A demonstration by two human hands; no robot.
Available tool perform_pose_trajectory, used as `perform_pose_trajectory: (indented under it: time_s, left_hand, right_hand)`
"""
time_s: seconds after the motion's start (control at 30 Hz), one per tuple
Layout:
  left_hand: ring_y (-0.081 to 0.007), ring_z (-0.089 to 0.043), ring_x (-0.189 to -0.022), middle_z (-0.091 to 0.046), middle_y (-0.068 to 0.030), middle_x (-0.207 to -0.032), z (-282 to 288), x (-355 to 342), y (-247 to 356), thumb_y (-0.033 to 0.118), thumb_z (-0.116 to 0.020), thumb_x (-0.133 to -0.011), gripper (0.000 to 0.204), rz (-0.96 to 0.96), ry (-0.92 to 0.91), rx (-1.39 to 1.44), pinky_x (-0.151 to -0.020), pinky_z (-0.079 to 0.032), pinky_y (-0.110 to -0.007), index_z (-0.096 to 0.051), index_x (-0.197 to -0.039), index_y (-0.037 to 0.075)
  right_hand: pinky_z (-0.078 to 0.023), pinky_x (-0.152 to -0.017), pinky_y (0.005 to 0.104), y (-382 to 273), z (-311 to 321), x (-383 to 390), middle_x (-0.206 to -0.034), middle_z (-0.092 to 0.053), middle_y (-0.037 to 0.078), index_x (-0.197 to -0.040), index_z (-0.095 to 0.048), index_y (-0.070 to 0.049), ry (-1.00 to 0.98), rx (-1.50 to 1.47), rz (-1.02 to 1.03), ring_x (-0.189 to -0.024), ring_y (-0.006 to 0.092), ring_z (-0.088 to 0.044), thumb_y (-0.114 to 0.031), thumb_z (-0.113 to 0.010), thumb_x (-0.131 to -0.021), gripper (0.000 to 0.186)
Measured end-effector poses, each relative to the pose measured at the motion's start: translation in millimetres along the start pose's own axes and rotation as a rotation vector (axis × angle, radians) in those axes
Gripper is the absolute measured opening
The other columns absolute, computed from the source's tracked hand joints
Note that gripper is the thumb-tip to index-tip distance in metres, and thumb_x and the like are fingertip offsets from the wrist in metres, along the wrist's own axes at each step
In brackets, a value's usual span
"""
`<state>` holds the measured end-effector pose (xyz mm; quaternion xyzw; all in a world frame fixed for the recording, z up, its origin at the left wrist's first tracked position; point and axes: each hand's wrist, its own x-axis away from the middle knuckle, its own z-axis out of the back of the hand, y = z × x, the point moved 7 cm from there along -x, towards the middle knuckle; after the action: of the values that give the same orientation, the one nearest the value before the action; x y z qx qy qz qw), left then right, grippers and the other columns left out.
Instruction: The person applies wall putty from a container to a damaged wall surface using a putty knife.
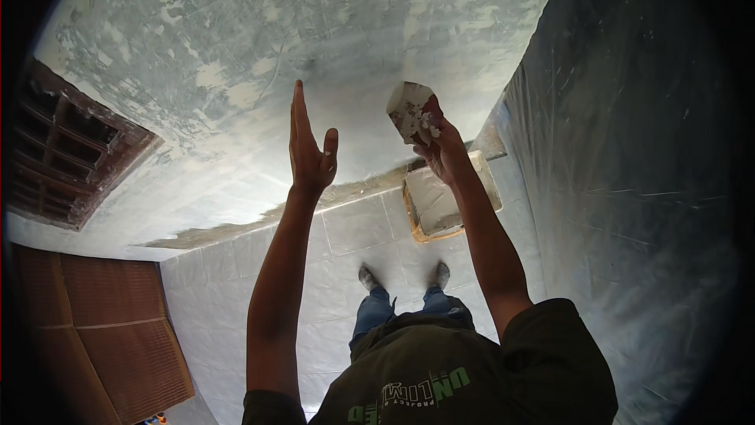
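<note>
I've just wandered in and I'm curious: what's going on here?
A person faces a patchy wall. The right hand grips a pale-smeared flat tool; the left hand is held up, open and empty. I can't tell whether tool or hand touches the wall. A tray sits on the floor.

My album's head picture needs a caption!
Right hand holds a flat, white-smeared scraper; left hand open before a patchy grey wall.

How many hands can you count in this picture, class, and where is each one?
2. The left hand is left of centre, raised, with nothing visible in it; the right hand is right of centre, holding a flat tool. No other shows.
</note>
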<state>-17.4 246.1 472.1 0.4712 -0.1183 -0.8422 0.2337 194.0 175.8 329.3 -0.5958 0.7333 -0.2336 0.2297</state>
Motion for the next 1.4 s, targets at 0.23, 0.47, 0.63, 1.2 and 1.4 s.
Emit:
perform_pose_trajectory:
  time_s: [0.23,0.47,0.63,1.2,1.4]
  left_hand:
    - [-0.0449,-0.024,-0.147,-0.022,-0.0292,-0.158,46.0,-58.1,7.5,0.032,-0.048,-0.098,0.077,-0.24,0.002,0.092,-0.119,-0.021,-0.054,-0.011,-0.154,-0.005]
    - [-0.0436,-0.024,-0.147,-0.021,-0.0264,-0.16,95.7,-123.7,34.3,0.026,-0.053,-0.092,0.081,-0.434,0.014,0.153,-0.12,-0.019,-0.054,-0.011,-0.155,-0.004]
    - [-0.0414,-0.021,-0.149,-0.02,-0.0236,-0.161,123.8,-157.5,55.0,0.036,-0.046,-0.098,0.077,-0.529,0.054,0.189,-0.121,-0.018,-0.051,-0.012,-0.156,0.0]
    - [-0.0407,-0.029,-0.146,-0.026,-0.0237,-0.159,190.7,-244.5,115.4,0.037,-0.053,-0.096,0.081,-0.766,0.259,0.09,-0.12,-0.021,-0.055,-0.012,-0.156,-0.001]
    - [-0.0406,-0.031,-0.145,-0.027,-0.0237,-0.159,197.3,-264.1,119.5,0.034,-0.054,-0.095,0.08,-0.791,0.268,0.04,-0.119,-0.021,-0.055,-0.014,-0.155,-0.001]
  right_hand:
    - [-0.065,-0.07,0.0343,-32.4,-83.3,-15.3,-0.107,-0.067,0.01,-0.114,-0.062,-0.003,-0.044,-0.023,0.27,-0.094,0.0217,-0.07,-0.005,-0.058,-0.097,0.018]
    - [-0.065,-0.076,0.0372,-68.6,-170.9,-20.6,-0.111,-0.067,0.01,-0.117,-0.062,-0.003,-0.155,0.034,0.468,-0.098,0.0219,-0.07,0.0,-0.057,-0.095,0.023]
    - [-0.065,-0.08,0.0382,-99.7,-231.8,-19.6,-0.115,-0.068,0.012,-0.121,-0.06,0.001,-0.142,0.23,0.549,-0.1,0.0222,-0.07,0.001,-0.057,-0.095,0.027]
    - [-0.062,-0.081,0.0321,-216.9,-344.3,-34.7,-0.11,-0.07,0.008,-0.119,-0.063,-0.001,-0.149,0.586,0.819,-0.097,0.0156,-0.07,-0.004,-0.059,-0.096,0.023]
    - [-0.057,-0.079,0.0284,-260.4,-378.2,-39.3,-0.103,-0.071,0.007,-0.111,-0.068,0.002,-0.006,0.881,1.081,-0.092,0.0129,-0.068,-0.004,-0.063,-0.094,0.019]
